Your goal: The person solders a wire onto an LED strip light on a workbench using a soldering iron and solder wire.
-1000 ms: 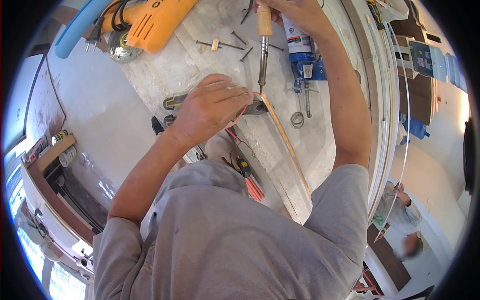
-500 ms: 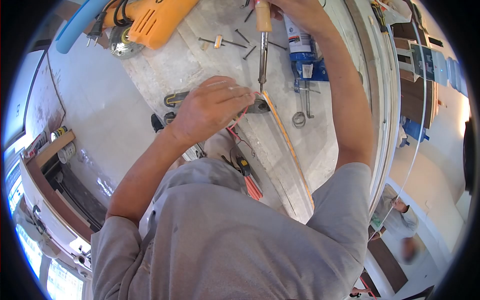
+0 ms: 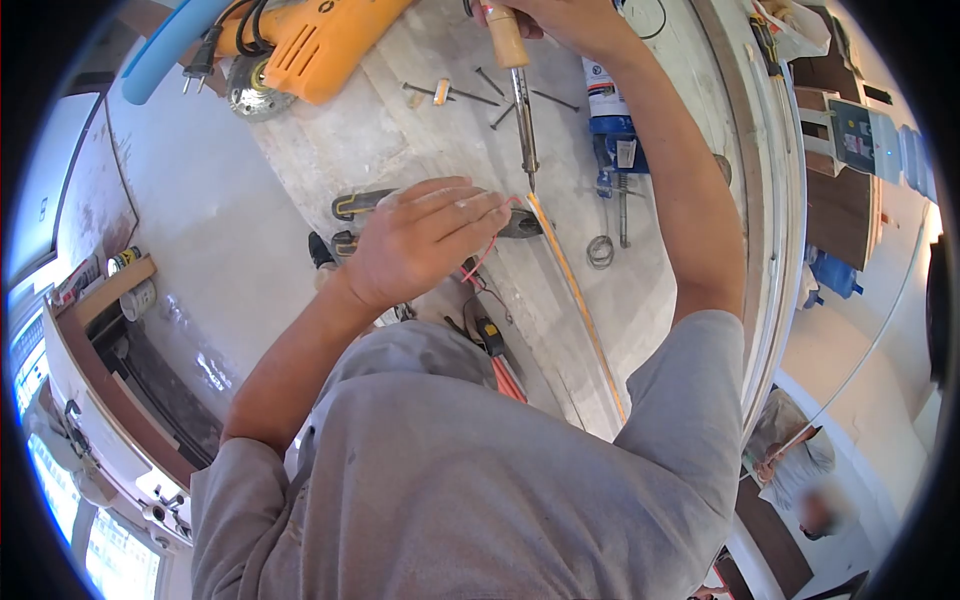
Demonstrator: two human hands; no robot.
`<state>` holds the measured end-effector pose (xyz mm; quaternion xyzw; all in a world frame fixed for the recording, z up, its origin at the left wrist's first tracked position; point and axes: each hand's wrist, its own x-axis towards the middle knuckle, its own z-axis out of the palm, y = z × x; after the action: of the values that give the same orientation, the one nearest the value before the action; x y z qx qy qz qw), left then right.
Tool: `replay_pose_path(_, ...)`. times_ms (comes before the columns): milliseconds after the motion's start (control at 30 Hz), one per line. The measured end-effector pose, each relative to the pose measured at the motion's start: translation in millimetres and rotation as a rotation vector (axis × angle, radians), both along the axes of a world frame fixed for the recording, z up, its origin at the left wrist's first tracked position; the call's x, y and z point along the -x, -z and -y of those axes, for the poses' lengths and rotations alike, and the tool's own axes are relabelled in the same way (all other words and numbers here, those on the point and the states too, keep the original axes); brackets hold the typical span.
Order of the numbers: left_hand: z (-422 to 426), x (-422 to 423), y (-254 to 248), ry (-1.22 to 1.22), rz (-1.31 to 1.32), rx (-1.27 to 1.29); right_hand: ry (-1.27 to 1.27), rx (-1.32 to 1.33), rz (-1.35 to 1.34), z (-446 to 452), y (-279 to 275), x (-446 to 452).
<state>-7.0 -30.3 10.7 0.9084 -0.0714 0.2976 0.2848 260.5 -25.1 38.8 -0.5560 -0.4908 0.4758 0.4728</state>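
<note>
My right hand [image 3: 570,22] grips the wooden handle of a soldering iron [image 3: 523,125] at the top of the view. The iron's tip points down at the upper end of a narrow orange-yellow LED strip [image 3: 576,290]; whether it touches is too small to tell. My left hand [image 3: 435,235] pinches a thin red wire [image 3: 487,255] close to that same end. Under my left hand lie pliers [image 3: 522,224] with dark jaws, their yellow-and-black handles showing on the left. The pinching fingertips partly hide the wire.
An orange angle grinder [image 3: 325,50] lies at the upper left. Several screws [image 3: 478,94] are scattered on the worn work board [image 3: 400,130]. A blue-and-white canister [image 3: 608,100] and a wire coil [image 3: 600,252] lie right of the iron. At lower right, another person [image 3: 795,440] holds a long pole.
The soldering iron has tilted, its handle moving left while the tip stays near the strip's end. My left hand keeps its pinch. The camera view has shifted slightly.
</note>
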Motion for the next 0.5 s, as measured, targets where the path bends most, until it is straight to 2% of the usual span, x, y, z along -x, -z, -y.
replay_pose_path(500,-0.7,-2.9,-2.0,0.008,0.004,-0.025,-0.049,-0.010,0.056,1.7,0.3,3.0)
